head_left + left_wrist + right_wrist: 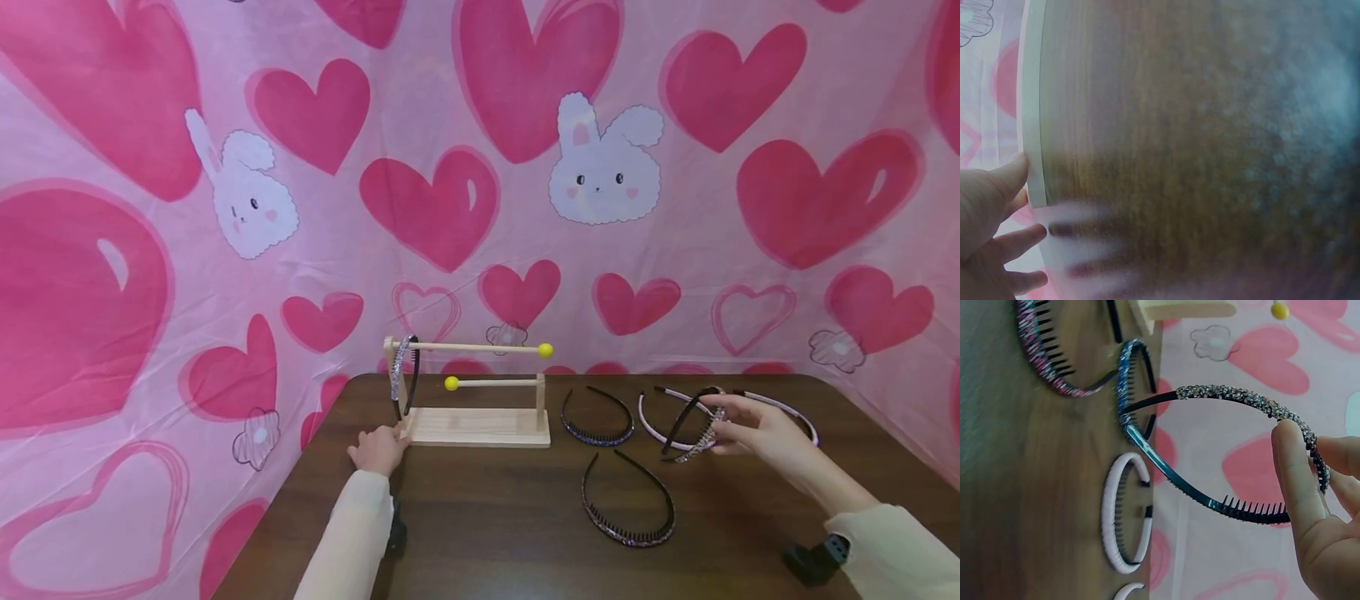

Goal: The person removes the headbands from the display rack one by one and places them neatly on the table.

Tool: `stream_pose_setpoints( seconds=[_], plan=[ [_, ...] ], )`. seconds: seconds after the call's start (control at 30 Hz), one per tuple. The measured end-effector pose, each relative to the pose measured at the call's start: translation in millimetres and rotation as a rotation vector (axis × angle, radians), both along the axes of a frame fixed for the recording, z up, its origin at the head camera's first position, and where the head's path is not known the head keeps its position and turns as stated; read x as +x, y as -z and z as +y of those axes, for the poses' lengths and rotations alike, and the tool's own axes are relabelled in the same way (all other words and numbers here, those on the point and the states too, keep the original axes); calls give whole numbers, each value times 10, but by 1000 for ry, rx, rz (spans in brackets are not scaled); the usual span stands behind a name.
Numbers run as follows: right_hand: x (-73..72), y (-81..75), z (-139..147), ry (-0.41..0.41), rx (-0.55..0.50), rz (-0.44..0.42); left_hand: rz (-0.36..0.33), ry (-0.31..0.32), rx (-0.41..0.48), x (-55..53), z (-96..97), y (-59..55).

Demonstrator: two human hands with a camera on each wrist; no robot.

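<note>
Low down, the way from the right hand (768,432) to the wooden rack (476,427) is blocked by the blue hairband (597,439). Over it, room is left for passing.

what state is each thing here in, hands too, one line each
Rack, upright, lower rod bare
Silver headband, hung on the upper rod
Glittery headband, pinched, raised off the table
Blue headband, on the table
Purple headband, on the table
Left pale headband, on the table
Right pale headband, partly hidden
Left hand, holding the rack's left end
Right hand, pinching the glittery headband
</note>
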State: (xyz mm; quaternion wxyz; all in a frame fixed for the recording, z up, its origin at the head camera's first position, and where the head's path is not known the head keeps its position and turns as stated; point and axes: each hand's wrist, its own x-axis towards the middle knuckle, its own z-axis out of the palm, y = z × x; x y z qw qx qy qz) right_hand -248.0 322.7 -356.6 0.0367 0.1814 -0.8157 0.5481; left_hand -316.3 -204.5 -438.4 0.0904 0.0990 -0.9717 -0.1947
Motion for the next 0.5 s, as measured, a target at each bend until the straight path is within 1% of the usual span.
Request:
stream_pose_setpoints(
  seconds=[0.13, 0.2, 0.3, 0.37, 0.43, 0.5],
  plan=[
    [34, 113, 111, -48, -56, 18, -8, 1, 9, 1, 2, -9],
    [53, 158, 168, -73, -77, 12, -6, -1, 11, -3, 0, -9],
    [91, 214, 245, -73, -72, -11, -1, -3, 10, -12, -6, -4],
    [109, 244, 303, -88, -67, -29, 0, -3, 10, -19, -10, 2],
    [119, 274, 366, -111, -66, -59, -2, -3, 8, -22, -11, 6],
    [122, 298, 437, -162, -74, -100, -1, -2, 9, -21, -9, 7]
  ],
)
